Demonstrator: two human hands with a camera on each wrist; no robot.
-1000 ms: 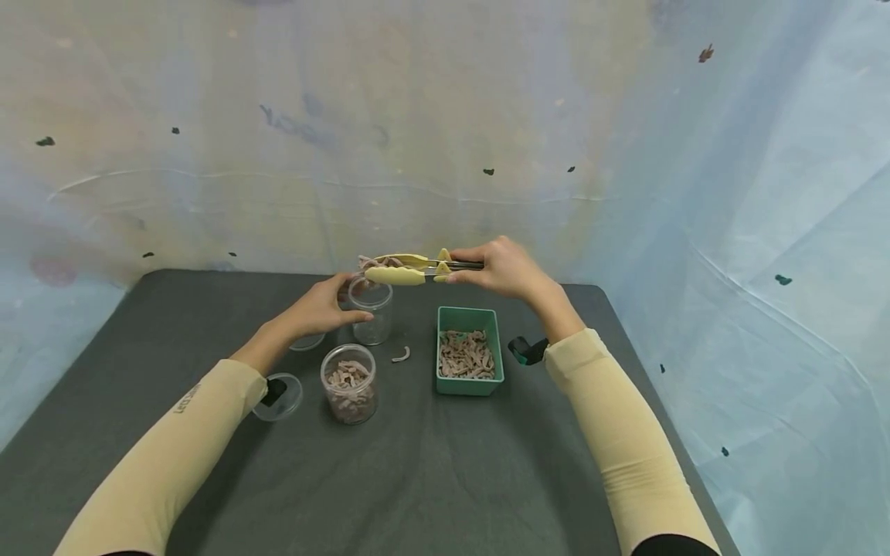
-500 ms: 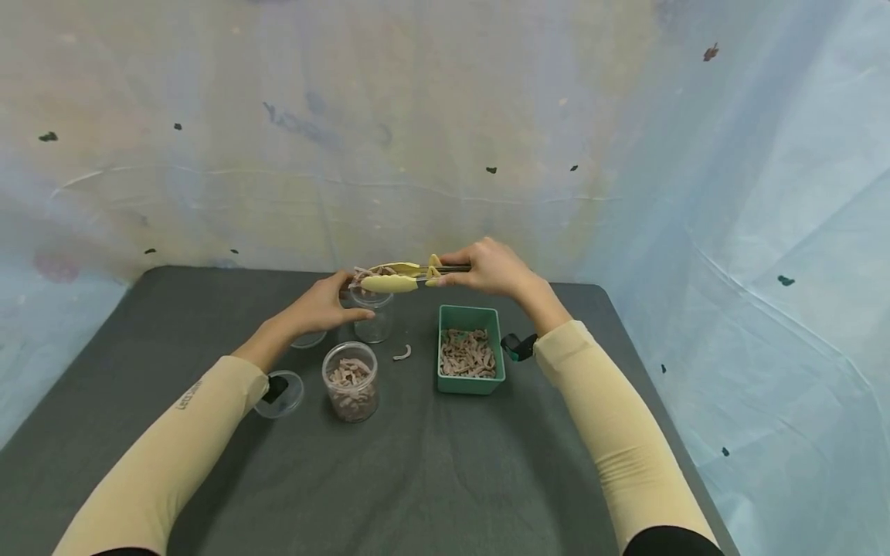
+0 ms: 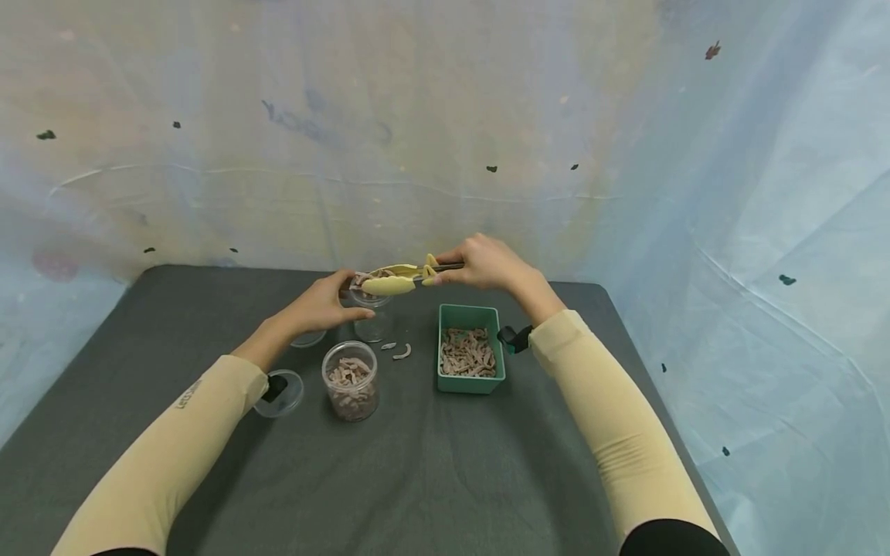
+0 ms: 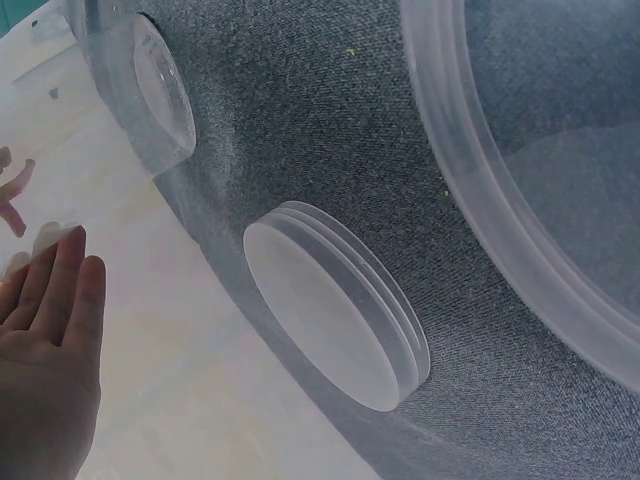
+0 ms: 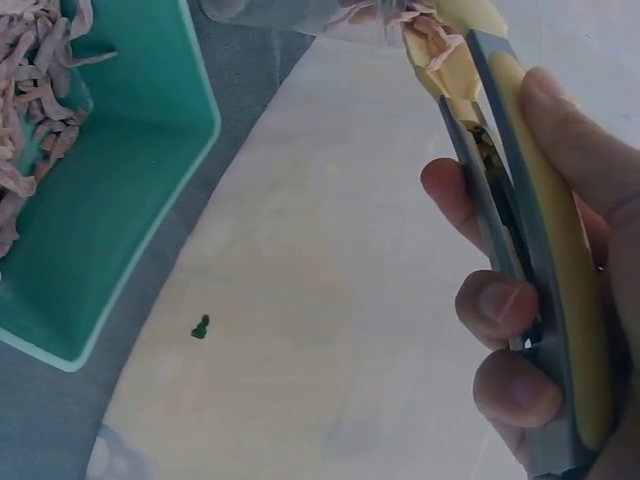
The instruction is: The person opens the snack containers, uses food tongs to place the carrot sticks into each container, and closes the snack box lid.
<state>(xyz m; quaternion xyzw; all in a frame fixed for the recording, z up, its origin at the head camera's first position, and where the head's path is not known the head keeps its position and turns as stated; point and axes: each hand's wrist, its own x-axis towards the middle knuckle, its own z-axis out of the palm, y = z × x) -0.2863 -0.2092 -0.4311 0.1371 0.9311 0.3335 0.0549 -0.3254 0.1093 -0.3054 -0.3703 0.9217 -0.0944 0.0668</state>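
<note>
My left hand [image 3: 316, 306] holds a clear plastic jar [image 3: 371, 327] at the back of the table, thumb in front and fingers behind. In the left wrist view, fingertips show whitish through the jar wall [image 4: 110, 110]. My right hand [image 3: 490, 262] grips yellow-tipped metal tongs [image 3: 389, 286] by their handles, level over the jar's mouth. Between the tong heads sits a bunch of pale pinkish-brown strips [image 5: 432, 32], some hanging into the mouth. A green box [image 3: 469, 384] right of the jar holds more such strips [image 3: 467, 354].
A second clear jar [image 3: 354, 411], partly filled with strips, stands nearer the front. Two clear lids [image 3: 290, 400] lie left of the jars, one partly behind the left hand. Two loose strips [image 3: 402, 353] lie on the dark cloth between jars and box. A plastic sheet [image 3: 445, 116] hangs behind.
The right hand and tongs have moved left and slightly down to the jar's mouth. A second loose strip now lies on the cloth near the jar. The left hand has stayed put.
</note>
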